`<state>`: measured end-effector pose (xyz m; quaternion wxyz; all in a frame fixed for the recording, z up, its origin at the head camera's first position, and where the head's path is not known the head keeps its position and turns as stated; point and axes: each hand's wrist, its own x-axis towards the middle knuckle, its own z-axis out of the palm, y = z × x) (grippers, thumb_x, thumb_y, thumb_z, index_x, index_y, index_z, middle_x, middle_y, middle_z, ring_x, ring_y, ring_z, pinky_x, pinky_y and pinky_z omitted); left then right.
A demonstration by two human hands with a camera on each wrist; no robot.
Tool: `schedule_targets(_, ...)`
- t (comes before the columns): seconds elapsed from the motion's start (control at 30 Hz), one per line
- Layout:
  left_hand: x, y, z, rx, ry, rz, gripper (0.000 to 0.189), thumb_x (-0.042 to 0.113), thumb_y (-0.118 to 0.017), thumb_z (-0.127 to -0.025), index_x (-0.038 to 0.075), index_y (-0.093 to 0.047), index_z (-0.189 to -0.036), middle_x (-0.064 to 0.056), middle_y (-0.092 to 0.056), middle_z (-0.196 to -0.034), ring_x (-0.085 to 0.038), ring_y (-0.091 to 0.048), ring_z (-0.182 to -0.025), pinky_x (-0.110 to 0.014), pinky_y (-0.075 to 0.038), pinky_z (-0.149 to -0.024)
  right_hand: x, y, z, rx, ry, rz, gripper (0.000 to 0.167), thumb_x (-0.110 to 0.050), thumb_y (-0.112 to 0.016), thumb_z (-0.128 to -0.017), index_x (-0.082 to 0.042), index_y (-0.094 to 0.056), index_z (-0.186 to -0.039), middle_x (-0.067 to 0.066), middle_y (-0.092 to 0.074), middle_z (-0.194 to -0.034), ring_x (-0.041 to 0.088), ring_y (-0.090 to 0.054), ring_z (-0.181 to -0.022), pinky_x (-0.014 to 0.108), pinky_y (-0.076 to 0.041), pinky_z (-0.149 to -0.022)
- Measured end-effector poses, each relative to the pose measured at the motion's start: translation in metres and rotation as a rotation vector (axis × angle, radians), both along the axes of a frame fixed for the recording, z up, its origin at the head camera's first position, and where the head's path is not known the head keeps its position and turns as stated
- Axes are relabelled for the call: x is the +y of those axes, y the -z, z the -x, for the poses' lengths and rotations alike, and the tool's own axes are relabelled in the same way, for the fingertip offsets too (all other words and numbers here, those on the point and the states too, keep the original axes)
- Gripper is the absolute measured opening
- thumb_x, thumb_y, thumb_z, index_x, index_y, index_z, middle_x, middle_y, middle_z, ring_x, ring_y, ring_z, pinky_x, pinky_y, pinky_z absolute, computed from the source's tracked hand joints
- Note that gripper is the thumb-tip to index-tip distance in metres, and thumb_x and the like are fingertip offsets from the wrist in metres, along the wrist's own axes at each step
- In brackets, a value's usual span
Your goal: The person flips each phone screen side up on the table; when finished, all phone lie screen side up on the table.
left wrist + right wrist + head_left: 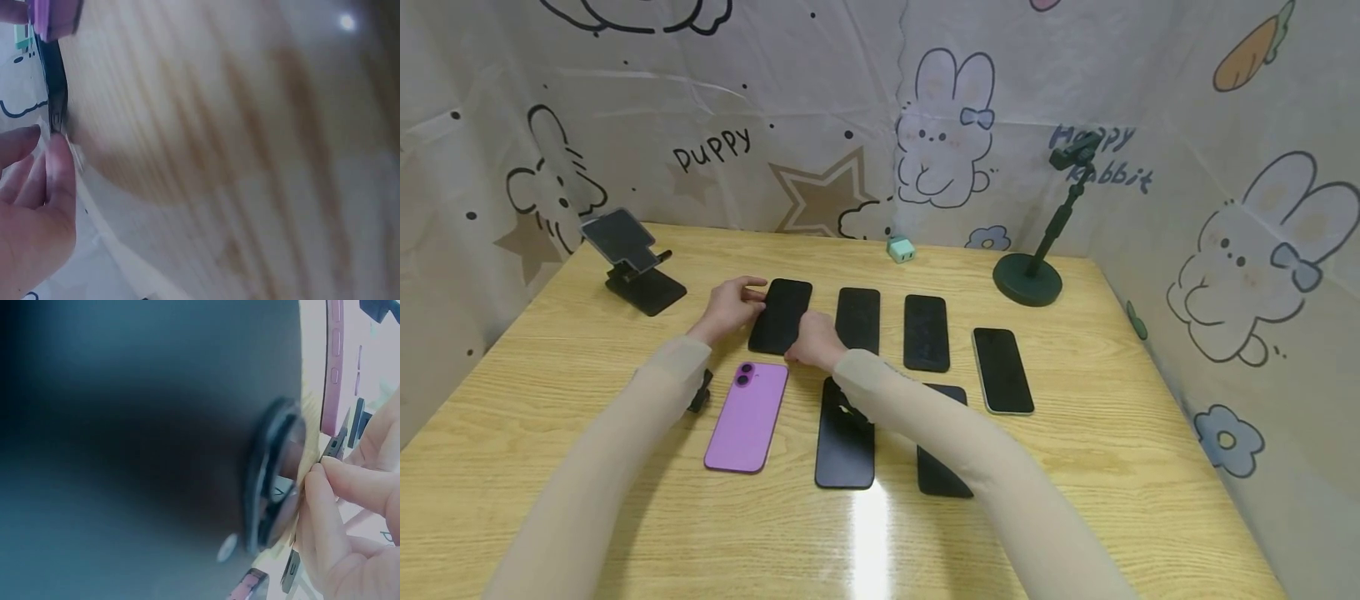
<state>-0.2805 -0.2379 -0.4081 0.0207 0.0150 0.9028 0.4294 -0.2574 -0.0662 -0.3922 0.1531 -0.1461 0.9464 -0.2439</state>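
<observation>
A black smartphone (784, 310) lies screen up at the left end of the back row. By its left edge is my left hand (734, 303), fingers extended; in the left wrist view one fingertip (59, 147) touches the phone's edge. My right hand (817, 340) pinches the phone's near right corner between thumb and forefinger, as the right wrist view shows. Right of it lie a second black phone (859, 312), partly behind the right hand, and a third (927, 333). In front lies a purple phone (748, 417), back up with its cameras at the far end.
Two dark phones (844, 458) (942, 471) lie nearer me, partly under my right forearm. A light-rimmed phone (1003, 371) lies right. At the back stand a black folding stand (646, 287), a mint charger cube (901, 249) and a dark green round-based stand (1028, 281).
</observation>
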Motion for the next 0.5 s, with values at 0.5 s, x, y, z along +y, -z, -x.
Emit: schedule_targets(0.5,-0.0048,0.0008,-0.0033,-0.041,0.028,0.025,0.046,0.002,-0.055,-0.094,-0.006,-0.043,-0.138,-0.03,-0.052,-0.133,-0.039,-0.057,-0.116,-0.04,-0.053,-0.089,-0.0016,-0.0023,0.0016,-0.001,-0.029,-0.027,0.02,-0.021,-0.077,-0.082,-0.002,-0.071,-0.079,-0.001,-0.053,-0.064,0.011,-0.048,-0.059,0.019,-0.037,-0.049)
